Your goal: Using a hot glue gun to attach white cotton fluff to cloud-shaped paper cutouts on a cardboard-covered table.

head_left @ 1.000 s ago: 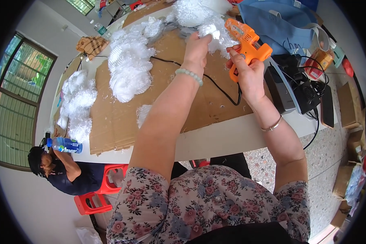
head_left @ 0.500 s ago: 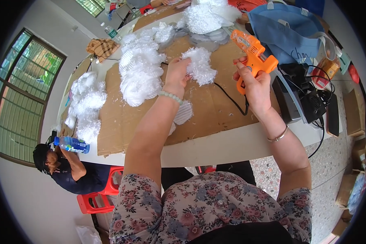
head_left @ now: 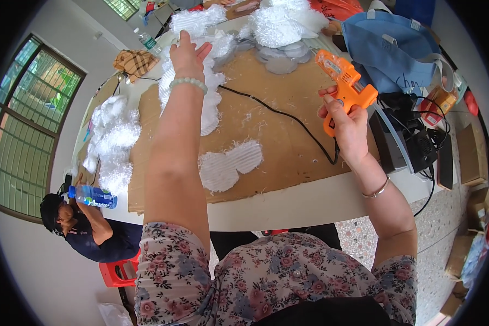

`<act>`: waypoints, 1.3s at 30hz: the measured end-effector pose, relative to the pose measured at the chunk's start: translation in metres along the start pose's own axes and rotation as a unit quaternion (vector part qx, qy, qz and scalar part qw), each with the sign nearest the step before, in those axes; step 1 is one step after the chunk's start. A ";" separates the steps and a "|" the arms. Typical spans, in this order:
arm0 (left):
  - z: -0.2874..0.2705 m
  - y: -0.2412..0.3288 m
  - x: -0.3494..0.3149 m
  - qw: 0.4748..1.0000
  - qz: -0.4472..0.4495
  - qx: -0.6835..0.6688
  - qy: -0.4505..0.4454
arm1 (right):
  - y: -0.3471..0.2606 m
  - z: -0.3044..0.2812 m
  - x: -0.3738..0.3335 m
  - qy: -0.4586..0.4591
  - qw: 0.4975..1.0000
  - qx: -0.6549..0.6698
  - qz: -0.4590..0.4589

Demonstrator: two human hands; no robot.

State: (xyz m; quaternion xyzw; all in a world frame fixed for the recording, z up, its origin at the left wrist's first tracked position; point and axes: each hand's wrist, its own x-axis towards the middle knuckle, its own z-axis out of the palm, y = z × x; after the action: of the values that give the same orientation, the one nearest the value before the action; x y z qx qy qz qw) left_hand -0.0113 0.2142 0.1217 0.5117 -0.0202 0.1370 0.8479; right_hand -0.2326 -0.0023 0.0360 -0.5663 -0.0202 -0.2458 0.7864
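Observation:
My right hand [head_left: 346, 122] is wrapped round the handle of an orange hot glue gun [head_left: 346, 87], its nozzle tilted up and to the left. A black cord runs from the gun's handle across the cardboard. My left hand [head_left: 188, 58] is stretched far forward with its fingers apart and holds nothing. It is over a row of white fluffy, shaggy-edged pieces [head_left: 209, 106]. Just beyond its fingertips lies another white shaggy piece [head_left: 197, 20]. A ribbed white piece with a scalloped outline [head_left: 231, 164] lies flat near the front of the cardboard sheet [head_left: 277, 125].
Grey flat pieces [head_left: 281, 61] lie under a white fluffy heap [head_left: 277, 24] at the back. More white fluff [head_left: 113, 130] is at the left, near a blue-labelled bottle [head_left: 92, 196] and a seated person [head_left: 92, 228]. A blue bag [head_left: 388, 49] and black cables [head_left: 418, 141] crowd the right.
My left hand has let go of a white shaggy piece and moved forward and left, its fingers now spread. The glue gun has shifted slightly right in my right hand.

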 end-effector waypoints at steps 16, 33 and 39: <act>0.105 -0.135 -0.010 0.688 0.149 0.614 -0.356 | 0.000 0.002 0.002 0.024 1.000 0.012 0.010; -0.013 -0.013 -0.090 0.580 0.490 0.543 -0.359 | 0.019 -0.002 -0.001 -0.018 0.998 -0.050 0.018; -0.126 0.050 -0.115 0.688 0.387 0.581 -0.200 | 0.021 0.000 -0.013 -0.053 0.996 -0.067 0.035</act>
State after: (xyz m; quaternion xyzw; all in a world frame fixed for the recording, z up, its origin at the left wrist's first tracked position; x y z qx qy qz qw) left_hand -0.1478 0.3216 0.0853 0.8637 -0.3018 0.3324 0.2290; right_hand -0.2355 0.0072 0.0135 -0.6300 -0.0256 -0.1891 0.7528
